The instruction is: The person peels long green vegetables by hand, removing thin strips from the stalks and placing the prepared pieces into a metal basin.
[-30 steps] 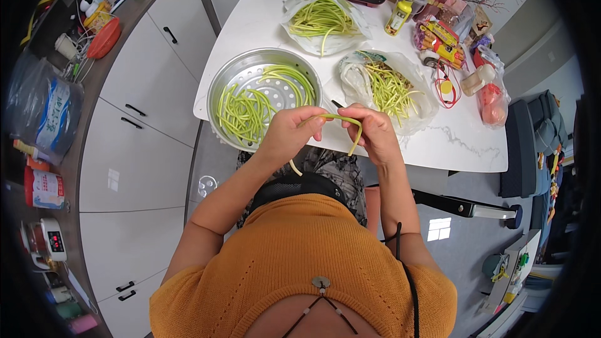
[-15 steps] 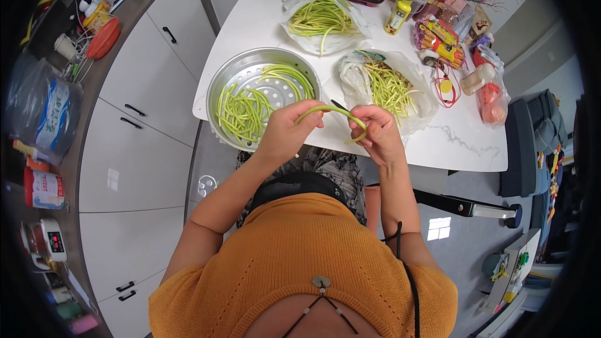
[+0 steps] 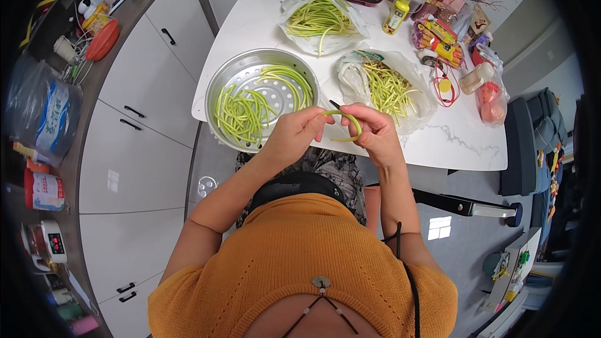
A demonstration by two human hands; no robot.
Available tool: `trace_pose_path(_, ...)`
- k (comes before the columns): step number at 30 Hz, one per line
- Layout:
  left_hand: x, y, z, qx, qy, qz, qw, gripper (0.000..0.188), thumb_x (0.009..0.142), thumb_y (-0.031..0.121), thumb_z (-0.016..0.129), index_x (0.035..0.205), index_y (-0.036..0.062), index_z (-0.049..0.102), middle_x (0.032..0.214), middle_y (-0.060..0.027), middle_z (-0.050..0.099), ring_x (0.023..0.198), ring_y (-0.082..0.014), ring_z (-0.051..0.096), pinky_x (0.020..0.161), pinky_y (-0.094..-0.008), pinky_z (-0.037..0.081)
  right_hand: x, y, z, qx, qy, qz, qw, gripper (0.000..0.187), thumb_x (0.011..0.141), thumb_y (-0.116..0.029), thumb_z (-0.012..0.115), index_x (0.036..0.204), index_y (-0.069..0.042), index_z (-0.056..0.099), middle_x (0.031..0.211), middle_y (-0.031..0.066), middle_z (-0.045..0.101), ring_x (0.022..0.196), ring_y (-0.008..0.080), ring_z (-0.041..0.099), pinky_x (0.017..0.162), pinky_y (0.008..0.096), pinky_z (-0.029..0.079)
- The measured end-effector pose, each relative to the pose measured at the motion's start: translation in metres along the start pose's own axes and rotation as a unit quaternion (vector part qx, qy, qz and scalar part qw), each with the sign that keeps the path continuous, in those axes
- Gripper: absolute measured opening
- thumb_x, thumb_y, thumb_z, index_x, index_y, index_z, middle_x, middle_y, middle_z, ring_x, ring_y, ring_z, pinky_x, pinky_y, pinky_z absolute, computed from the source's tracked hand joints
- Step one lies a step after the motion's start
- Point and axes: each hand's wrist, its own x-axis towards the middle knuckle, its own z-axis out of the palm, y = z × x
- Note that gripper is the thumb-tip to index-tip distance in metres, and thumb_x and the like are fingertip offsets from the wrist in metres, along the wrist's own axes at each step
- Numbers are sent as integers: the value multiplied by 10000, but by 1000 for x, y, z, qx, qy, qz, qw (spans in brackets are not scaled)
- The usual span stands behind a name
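A curved garlic scape (image 3: 354, 122) is pinched between my two hands just past the table's front edge. My left hand (image 3: 293, 136) has thumb and fingers closed on one end. My right hand (image 3: 378, 133) grips it further along, and a short tail sticks out under the fingers. Left of the hands stands a silver perforated steamer pan (image 3: 211, 97) with garlic scapes (image 3: 242, 115) in it, in two groups. Beyond my right hand lies an open white plastic bag (image 3: 352, 81) with thinner, yellowish stem pieces (image 3: 387, 91). A dark pointed thing (image 3: 334, 104) shows between my hands; its kind is unclear.
A second plastic bag (image 3: 359, 39) full of long scapes (image 3: 320, 19) lies at the back of the white table (image 3: 463, 144). Toward the back right are a yellow bottle (image 3: 395, 17), packaged sausages (image 3: 434, 40), a jar (image 3: 477, 79) and a red-corded item (image 3: 445, 86). Cabinets (image 3: 134, 150) stand left.
My left hand has slid toward the right one, and less scape shows between them. The scape now bends more tightly at my right fingers.
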Motion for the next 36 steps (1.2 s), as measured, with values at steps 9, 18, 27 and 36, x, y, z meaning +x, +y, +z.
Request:
trace_pose_path(9, -4, -2, 1, 13, -31, -8, 999, 247, 926, 185, 452, 977, 10, 618, 640, 11, 531, 608, -55, 472, 565, -206, 381, 3, 3, -2, -145, 41, -99, 984, 259, 798, -139, 672, 1022, -9, 653, 857, 51, 611, 723, 72, 517, 604, 186, 371)
trace_pose_path(18, -4, -2, 3, -7, -16, -27, 999, 263, 935, 193, 445, 982, 0, 618, 634, 24, 514, 583, -44, 448, 543, -195, 364, 2, 3, 5, -121, 171, -25, 977, 187, 821, -17, 620, 1007, 10, 621, 835, 24, 611, 728, 56, 541, 639, 169, 417)
trace_pose_path(27, -3, -2, 1, -2, 28, -21, 999, 281, 947, 220, 437, 997, 9, 616, 666, 42, 516, 537, -20, 412, 500, -167, 339, 2, 10, 4, -134, 191, -42, 972, 121, 803, -3, 650, 891, -1, 567, 735, -34, 558, 613, -8, 463, 541, 135, 351)
trace_pose_path(36, -6, -7, 1, 14, 47, 32, 998, 247, 903, 105, 489, 1093, -11, 595, 806, -16, 602, 688, -64, 544, 633, -190, 438, 3, 12, 1, -200, 216, -70, 953, 125, 786, -6, 650, 906, 1, 617, 687, -65, 518, 522, -17, 343, 469, 154, 264)
